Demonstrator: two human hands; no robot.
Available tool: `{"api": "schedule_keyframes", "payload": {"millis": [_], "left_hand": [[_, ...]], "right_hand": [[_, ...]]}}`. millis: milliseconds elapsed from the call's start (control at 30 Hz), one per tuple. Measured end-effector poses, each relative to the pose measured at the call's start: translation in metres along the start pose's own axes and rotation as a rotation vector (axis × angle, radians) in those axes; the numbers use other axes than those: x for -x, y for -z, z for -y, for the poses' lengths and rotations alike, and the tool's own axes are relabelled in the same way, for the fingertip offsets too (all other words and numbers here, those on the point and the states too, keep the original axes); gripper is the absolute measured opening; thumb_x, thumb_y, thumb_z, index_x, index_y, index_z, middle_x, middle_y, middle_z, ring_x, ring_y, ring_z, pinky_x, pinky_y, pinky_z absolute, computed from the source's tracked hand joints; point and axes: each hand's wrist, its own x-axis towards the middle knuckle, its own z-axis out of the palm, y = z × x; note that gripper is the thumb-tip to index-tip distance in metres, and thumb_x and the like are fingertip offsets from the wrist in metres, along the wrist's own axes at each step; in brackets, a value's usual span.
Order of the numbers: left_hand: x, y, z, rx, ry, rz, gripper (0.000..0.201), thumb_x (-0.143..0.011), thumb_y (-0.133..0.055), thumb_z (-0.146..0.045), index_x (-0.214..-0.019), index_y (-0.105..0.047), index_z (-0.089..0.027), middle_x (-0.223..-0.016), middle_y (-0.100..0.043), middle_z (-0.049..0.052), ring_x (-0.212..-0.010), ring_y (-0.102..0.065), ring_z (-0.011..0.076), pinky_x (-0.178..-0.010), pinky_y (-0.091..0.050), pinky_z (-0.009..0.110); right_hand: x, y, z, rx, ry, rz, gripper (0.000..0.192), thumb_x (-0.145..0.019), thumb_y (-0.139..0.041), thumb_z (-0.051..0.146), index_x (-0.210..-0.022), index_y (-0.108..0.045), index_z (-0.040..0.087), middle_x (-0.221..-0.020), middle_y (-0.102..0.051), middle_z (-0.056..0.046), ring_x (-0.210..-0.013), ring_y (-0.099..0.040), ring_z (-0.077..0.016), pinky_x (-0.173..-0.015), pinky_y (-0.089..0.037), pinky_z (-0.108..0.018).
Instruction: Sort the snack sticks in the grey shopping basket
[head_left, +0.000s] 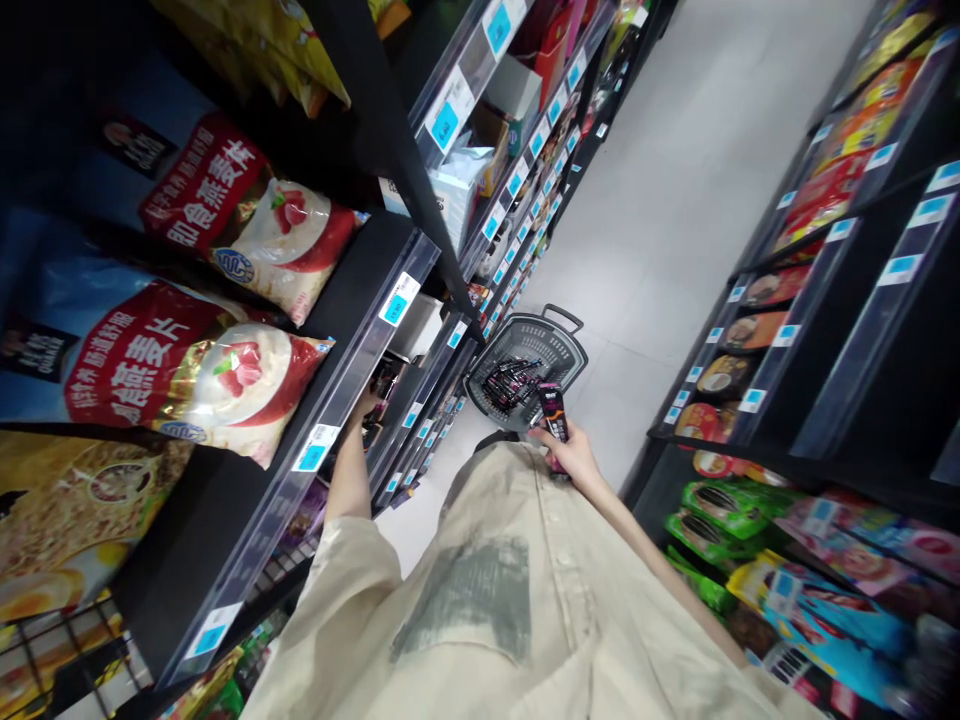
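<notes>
My right hand [577, 455] is closed around a narrow black packet [552, 408] with pink and orange markings. It is close to my shirt front, beside the near rim of a grey shopping basket [559, 345] low over the floor. Several dark packets with pink edges [512, 383] lie in a heap inside the basket. On the left, my left hand [363, 408] reaches into a lower shelf, at small dark packets [384, 385]. Its fingers are blurred and mostly hidden, so I cannot tell whether they grip anything.
Large oatmeal bags [225, 375] lie on the black shelf [375, 255] above my left forearm. A white box [420, 328] stands beyond my left hand. Price-tagged shelving lines both sides of the aisle floor [675, 160]. Green packets [724, 505] sit on the right.
</notes>
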Motion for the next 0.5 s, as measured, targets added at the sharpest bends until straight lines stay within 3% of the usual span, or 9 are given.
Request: {"api": "schedule_keyframes", "payload": {"millis": [200, 367, 500], "left_hand": [[-0.002, -0.009, 0.012, -0.041, 0.048, 0.004, 0.031, -0.057, -0.081, -0.001, -0.081, -0.066, -0.015, -0.086, -0.074, 0.012, -0.103, -0.066, 0.0305, -0.092, -0.045, 0.038], [-0.004, -0.017, 0.016, -0.104, 0.066, 0.0, 0.03, -0.061, -0.079, 0.0, -0.086, -0.068, -0.014, -0.088, -0.076, 0.012, -0.099, -0.068, 0.0283, -0.088, -0.047, 0.037], [-0.006, -0.02, 0.017, -0.206, 0.061, -0.006, 0.037, -0.064, -0.078, 0.001, -0.098, -0.071, -0.011, -0.097, -0.076, 0.017, -0.106, -0.067, 0.0327, -0.092, -0.048, 0.041]], "right_hand": [[-0.001, -0.001, 0.002, -0.01, -0.001, 0.023, 0.051, -0.063, -0.086, 0.049, -0.098, -0.062, 0.021, -0.084, -0.078, -0.006, -0.035, -0.049, -0.0115, -0.03, -0.034, -0.024], [-0.003, 0.002, -0.001, -0.029, -0.022, 0.008, 0.052, -0.063, -0.087, 0.047, -0.099, -0.061, 0.02, -0.087, -0.078, -0.006, -0.036, -0.049, -0.0111, -0.03, -0.034, -0.024], [-0.005, 0.003, -0.003, -0.053, -0.027, 0.008, 0.053, -0.063, -0.086, 0.05, -0.099, -0.06, 0.02, -0.086, -0.078, -0.006, -0.036, -0.049, -0.0111, -0.03, -0.033, -0.023]]}}
